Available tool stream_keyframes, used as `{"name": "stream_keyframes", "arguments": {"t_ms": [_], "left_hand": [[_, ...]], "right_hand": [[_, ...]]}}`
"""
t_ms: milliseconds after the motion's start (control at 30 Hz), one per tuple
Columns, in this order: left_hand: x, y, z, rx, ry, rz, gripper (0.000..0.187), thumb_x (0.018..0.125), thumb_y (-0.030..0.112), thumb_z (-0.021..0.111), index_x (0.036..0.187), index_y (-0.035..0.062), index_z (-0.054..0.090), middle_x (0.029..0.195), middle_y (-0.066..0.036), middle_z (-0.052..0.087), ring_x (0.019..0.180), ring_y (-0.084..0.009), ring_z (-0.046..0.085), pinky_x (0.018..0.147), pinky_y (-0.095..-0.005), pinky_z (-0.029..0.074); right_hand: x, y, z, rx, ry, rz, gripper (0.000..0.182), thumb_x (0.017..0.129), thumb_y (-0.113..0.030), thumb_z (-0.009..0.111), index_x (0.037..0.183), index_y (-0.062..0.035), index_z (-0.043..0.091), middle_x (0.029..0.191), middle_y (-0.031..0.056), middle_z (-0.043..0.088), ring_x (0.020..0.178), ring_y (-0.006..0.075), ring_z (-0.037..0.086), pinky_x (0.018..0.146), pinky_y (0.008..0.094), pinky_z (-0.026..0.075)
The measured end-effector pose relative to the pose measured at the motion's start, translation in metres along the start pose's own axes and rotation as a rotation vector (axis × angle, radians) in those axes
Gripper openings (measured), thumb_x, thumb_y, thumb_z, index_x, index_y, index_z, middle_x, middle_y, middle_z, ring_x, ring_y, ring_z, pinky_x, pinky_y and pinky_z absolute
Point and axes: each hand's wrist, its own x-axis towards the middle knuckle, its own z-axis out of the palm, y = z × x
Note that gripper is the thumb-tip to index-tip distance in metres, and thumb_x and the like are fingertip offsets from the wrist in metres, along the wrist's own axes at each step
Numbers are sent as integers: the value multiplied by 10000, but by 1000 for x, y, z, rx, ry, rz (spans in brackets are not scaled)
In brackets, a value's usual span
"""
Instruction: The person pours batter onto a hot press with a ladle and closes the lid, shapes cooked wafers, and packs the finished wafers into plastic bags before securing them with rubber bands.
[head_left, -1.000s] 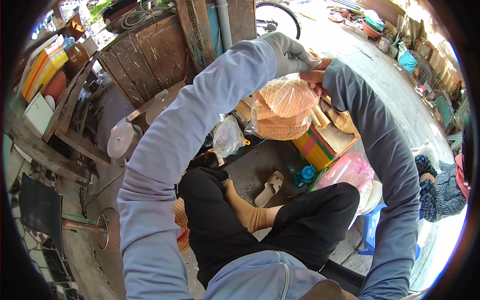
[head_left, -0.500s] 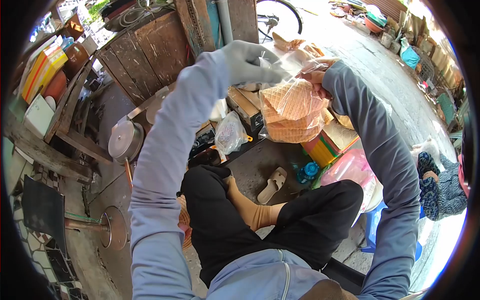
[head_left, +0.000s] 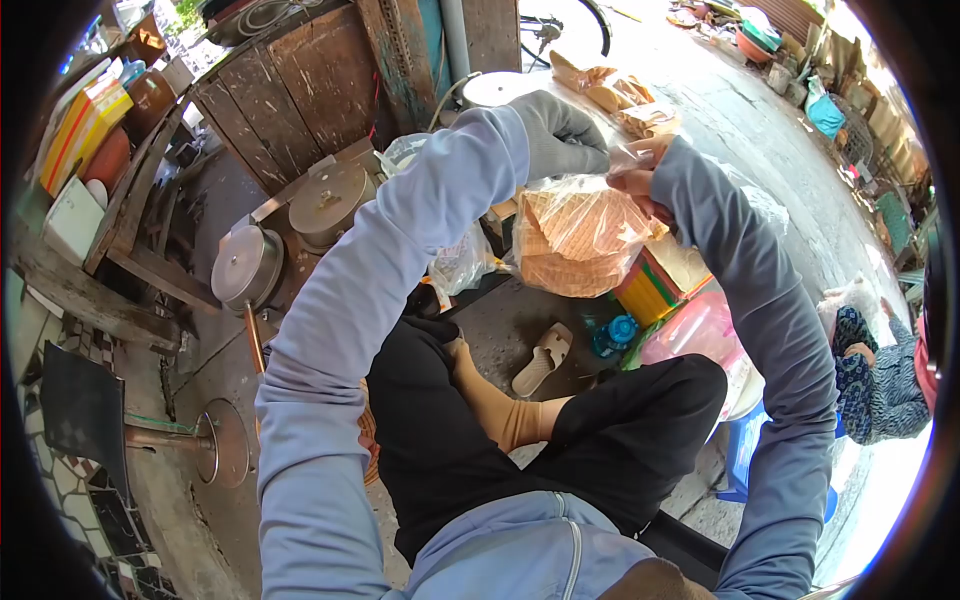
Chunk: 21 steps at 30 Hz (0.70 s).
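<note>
A clear plastic bag (head_left: 628, 158) hangs in front of me, filled with golden-brown waffle wafers (head_left: 575, 240) marked with a grid pattern. My left hand (head_left: 566, 135), in a grey glove, has its fingers pinched together at the gathered top of the bag. My right hand (head_left: 645, 172), bare, grips the same gathered plastic from the other side. The two hands are close together, with the bag's neck between them. Behind them lie more folded wafers (head_left: 615, 95) in a loose pile.
Round metal waffle irons (head_left: 245, 265) with long handles stand at left. A striped box (head_left: 655, 285), a pink bag (head_left: 695, 330) and a blue-capped bottle (head_left: 615, 335) sit at right. One beige sandal (head_left: 545, 362) lies by my foot. A seated person (head_left: 880, 375) is at far right.
My left hand has moved right and its spread fingers have closed on the bag's top. The bag has dropped slightly, and its mouth is now gathered between both hands.
</note>
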Motion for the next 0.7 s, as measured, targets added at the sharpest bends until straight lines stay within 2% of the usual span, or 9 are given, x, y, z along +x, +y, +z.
{"name": "stream_keyframes", "arguments": {"t_ms": [67,133,233,333,433,467,567,600,700], "left_hand": [[1,0,2,-6,1,2,183,768,184,639,881,40,649,725,-20,612,632,-65,526,572,-221,447],[2,4,3,0,-9,-24,189,768,191,641,878,39,648,728,-19,611,632,-67,525,574,-222,449],[13,-16,13,-63,13,159,221,770,218,644,910,47,639,739,-6,606,602,-52,511,544,-209,443],[1,5,4,-219,96,-28,282,761,238,656,950,32,615,750,-14,602,575,-41,499,501,-187,426],[-10,-8,-20,-368,40,14,334,756,256,664,967,9,588,753,-24,597,547,-34,487,459,-169,393],[-17,-5,-22,-310,-40,8,334,751,247,667,946,-10,577,739,-37,596,552,-44,500,444,-164,373],[-22,9,-6,-118,-77,-185,307,753,231,664,936,-1,583,715,-33,597,560,-52,515,444,-170,372],[-19,2,4,-156,-62,-180,298,745,214,669,935,1,585,696,-41,599,571,-64,530,453,-181,383],[-15,-22,45,86,22,-41,271,736,272,662,863,36,622,708,-71,629,580,-135,576,542,-263,462]], "right_hand": [[-1,5,-5,106,-91,22,247,718,-219,693,703,-7,568,481,14,467,359,76,406,342,216,312],[0,7,0,141,-64,16,263,716,-243,697,720,-16,565,483,9,460,364,72,403,341,211,305],[-4,4,12,199,47,108,262,725,-271,693,765,-42,572,490,-12,450,379,56,394,344,199,280],[-4,8,17,279,77,113,260,726,-282,693,808,-57,591,494,-23,451,384,48,386,350,198,268],[-1,5,18,155,97,163,245,737,-279,681,825,-62,605,491,-28,442,384,46,376,351,202,266],[-1,7,19,147,94,150,224,750,-264,666,847,-68,618,489,-30,442,387,44,376,353,204,268],[-3,10,21,188,69,192,217,755,-244,660,873,-66,622,492,-28,450,393,43,385,356,202,273],[-4,18,21,204,44,123,190,753,-227,660,856,-70,626,490,-23,458,394,45,400,358,201,290],[-11,40,36,101,38,158,273,746,-289,668,848,-40,628,513,16,506,414,81,450,391,222,360]]}}
